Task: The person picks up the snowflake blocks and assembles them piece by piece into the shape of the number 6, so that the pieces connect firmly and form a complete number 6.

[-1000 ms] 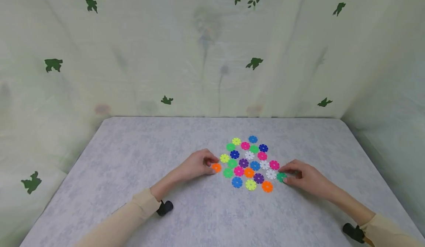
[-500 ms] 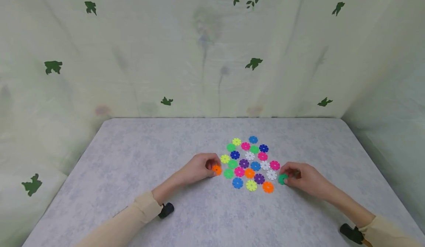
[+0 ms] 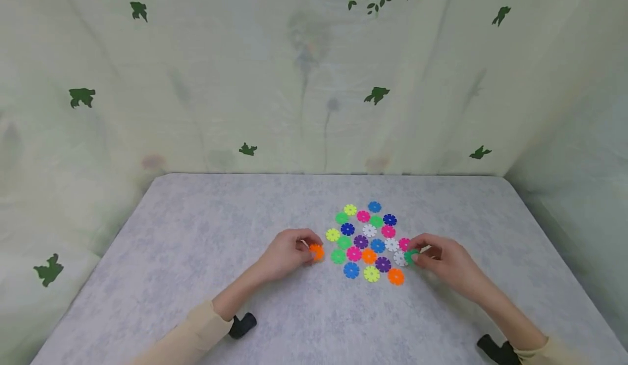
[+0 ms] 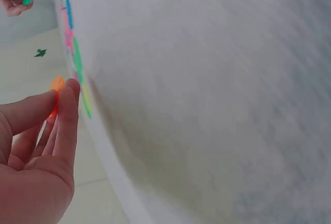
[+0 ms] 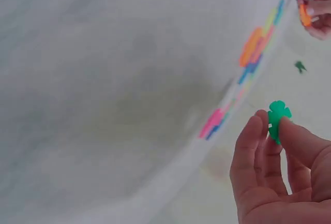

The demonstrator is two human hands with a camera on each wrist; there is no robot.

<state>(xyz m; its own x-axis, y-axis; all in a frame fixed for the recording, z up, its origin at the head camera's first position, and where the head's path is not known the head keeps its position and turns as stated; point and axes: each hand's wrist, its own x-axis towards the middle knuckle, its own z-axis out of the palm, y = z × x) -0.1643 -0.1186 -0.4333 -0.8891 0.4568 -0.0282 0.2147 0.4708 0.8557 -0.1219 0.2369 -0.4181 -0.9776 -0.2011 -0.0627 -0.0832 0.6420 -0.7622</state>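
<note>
My left hand (image 3: 288, 253) pinches an orange interlocking disc (image 3: 318, 252) between thumb and fingers, just left of a flat group of loose discs. At that group's right side, my right hand (image 3: 450, 260) pinches a green interlocking disc (image 3: 410, 257). Both wrist views show the held orange disc (image 4: 58, 83) and green disc (image 5: 278, 118) raised off the tabletop. The green one overlaps a white disc (image 3: 399, 258) in the head view, and the right fingers partly cover a pink disc (image 3: 404, 243). Round, notched discs in several colours lie between the hands.
The group on the grey mottled table (image 3: 221, 212) includes an orange disc (image 3: 396, 277) and a blue disc (image 3: 351, 270) at its near side. Pale curtains with leaf prints (image 3: 376, 95) enclose the back and sides. A black wrist camera (image 3: 242, 326) sits below the left wrist.
The right hand has moved slightly left with the green disc, now over the group's edge. The left hand has lifted the orange disc and shifted slightly left. The loose discs stay in place.
</note>
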